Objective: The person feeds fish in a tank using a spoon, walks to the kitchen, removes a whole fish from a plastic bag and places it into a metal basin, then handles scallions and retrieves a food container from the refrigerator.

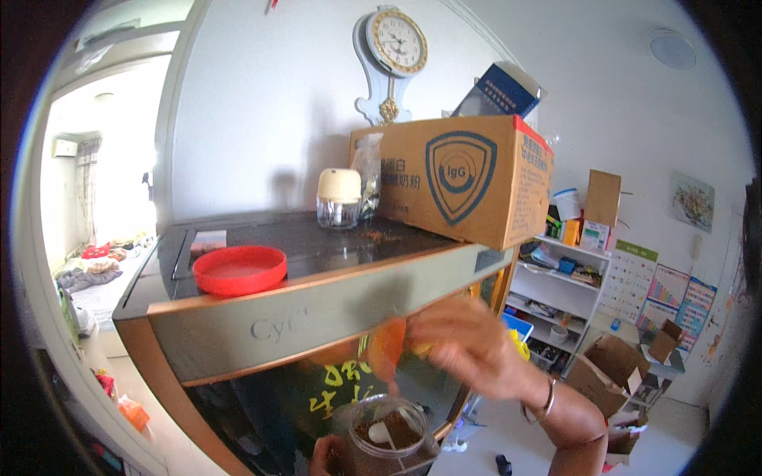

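Observation:
At the bottom of the view, my left hand (pixel 323 457) holds a clear plastic jar (pixel 390 458), its top uncovered. Brown granules (pixel 408 429) fill part of it, and a white scoop (pixel 378 432) lies on them. My right hand (pixel 464 345), blurred, hangs above and right of the jar before the cabinet's dark glass front. Something small and yellowish shows at its fingertips, too blurred to name. Beside them is an orange shape (pixel 387 348), which may be a reflection. A round red lid (pixel 240 271) rests on the cabinet top (pixel 309 256) near its front edge.
On the cabinet stand a small food chopper (pixel 339 199) with a cream top, a plastic bag (pixel 370 172), a small box (pixel 208 241) and a large cardboard carton (pixel 458 178) overhanging the front edge. Shelves (pixel 547 285) and an open carton (pixel 610 369) are at right.

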Demonstrator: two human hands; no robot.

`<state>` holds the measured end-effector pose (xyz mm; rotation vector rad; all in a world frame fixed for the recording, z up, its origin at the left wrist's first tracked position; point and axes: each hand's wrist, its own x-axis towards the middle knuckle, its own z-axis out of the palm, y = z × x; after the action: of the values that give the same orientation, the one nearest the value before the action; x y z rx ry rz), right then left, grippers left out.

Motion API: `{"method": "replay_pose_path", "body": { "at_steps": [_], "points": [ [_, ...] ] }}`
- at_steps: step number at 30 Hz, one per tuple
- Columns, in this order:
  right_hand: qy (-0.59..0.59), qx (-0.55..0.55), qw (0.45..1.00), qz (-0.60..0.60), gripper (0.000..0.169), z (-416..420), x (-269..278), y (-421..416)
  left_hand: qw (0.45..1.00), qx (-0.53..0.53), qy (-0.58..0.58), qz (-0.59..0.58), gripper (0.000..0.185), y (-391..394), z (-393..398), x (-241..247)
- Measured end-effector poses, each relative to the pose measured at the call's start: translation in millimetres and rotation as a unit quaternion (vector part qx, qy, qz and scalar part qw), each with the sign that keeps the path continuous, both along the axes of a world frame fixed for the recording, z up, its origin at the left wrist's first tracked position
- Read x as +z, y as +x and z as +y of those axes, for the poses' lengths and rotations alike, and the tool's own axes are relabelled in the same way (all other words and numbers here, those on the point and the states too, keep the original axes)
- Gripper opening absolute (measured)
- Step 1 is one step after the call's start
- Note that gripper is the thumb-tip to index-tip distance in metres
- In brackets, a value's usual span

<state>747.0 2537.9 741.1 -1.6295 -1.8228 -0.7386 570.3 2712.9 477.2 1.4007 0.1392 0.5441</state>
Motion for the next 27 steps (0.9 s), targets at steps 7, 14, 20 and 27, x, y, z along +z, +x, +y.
{"method": "replay_pose_path", "body": {
  "at_steps": [7,14,20,27],
  "points": [
    [-0.086,-0.079,0.985,0.126,0.057,46,85,99,0.998,0.016,-0.060,-0.010,0.120,30,-16,-13],
    [-0.233,-0.139,0.952,0.143,0.060,92,97,130,0.996,0.025,-0.077,-0.034,0.104,42,-22,3],
    [-0.144,-0.033,0.985,0.083,0.062,120,102,145,0.992,0.031,-0.108,-0.065,0.088,50,-24,1],
    [-0.265,-0.007,0.961,0.082,0.056,183,109,144,0.979,0.021,-0.165,-0.118,0.070,62,-21,-9]
  ]
}}
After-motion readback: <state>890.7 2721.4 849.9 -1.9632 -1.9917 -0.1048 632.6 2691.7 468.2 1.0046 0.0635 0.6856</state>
